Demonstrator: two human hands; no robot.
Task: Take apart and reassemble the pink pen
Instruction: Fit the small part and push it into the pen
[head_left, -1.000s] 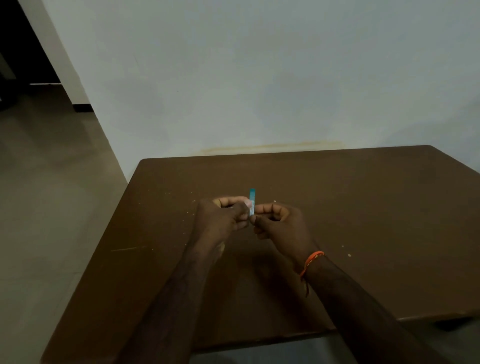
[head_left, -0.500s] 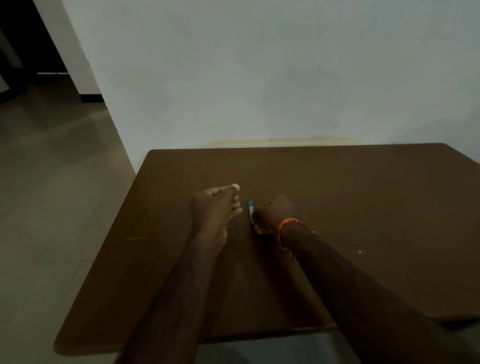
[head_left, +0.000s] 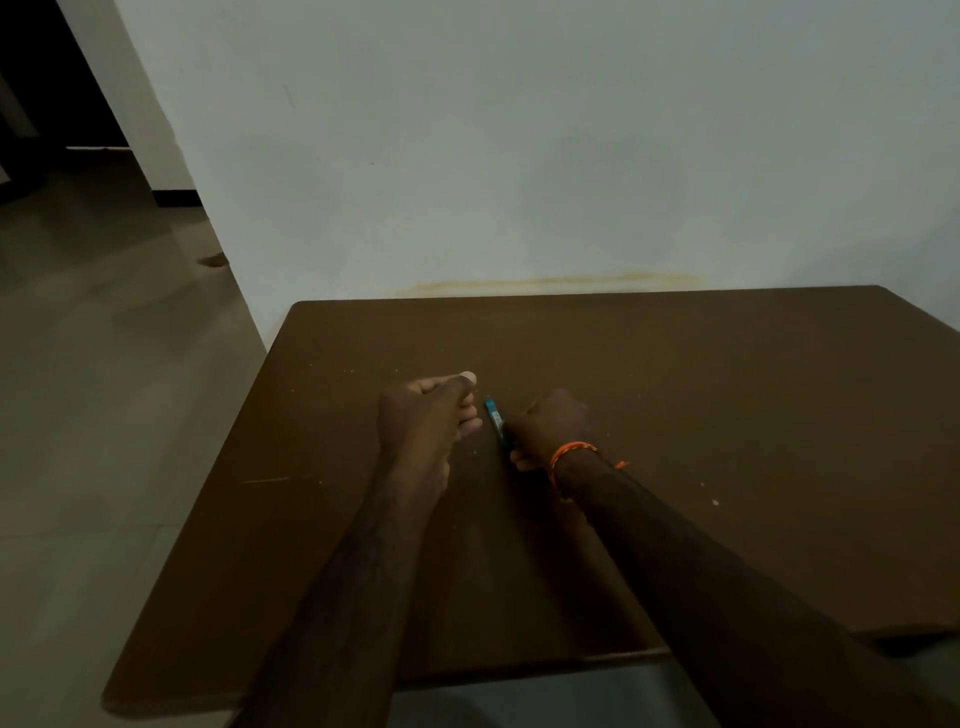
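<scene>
Teal plastic is what we see of the pen (head_left: 495, 420), not pink; the dim light may be shifting its colour, so we take this slim part as the task's pen or a piece of it. It pokes out from the thumb side of our right hand (head_left: 549, 423), its long axis running away from us and a little to the left, the free tip pointing toward the far edge of the table (head_left: 727, 374). The right hand is curled into a fist around the near end, knuckles up, with an orange thread band (head_left: 569, 451) at the wrist. Whether the pen rests on the wood or hovers just above it we cannot tell.

Our left hand (head_left: 428, 415) sits just beside the pen on its left, apart from it, fingers loosely curled. Something pale shows at the fingertips (head_left: 467, 376); it could be a nail or a small part, and we cannot say if the hand holds anything.

We judge that the next move needs the left fingers to travel right to meet the free tip, since only 1 hand has the pen.

Brown and matte, the table is dotted with pale crumbs. Behind it stands a plain whitish wall (head_left: 519, 156), with tiled floor (head_left: 104, 364) to the left.
</scene>
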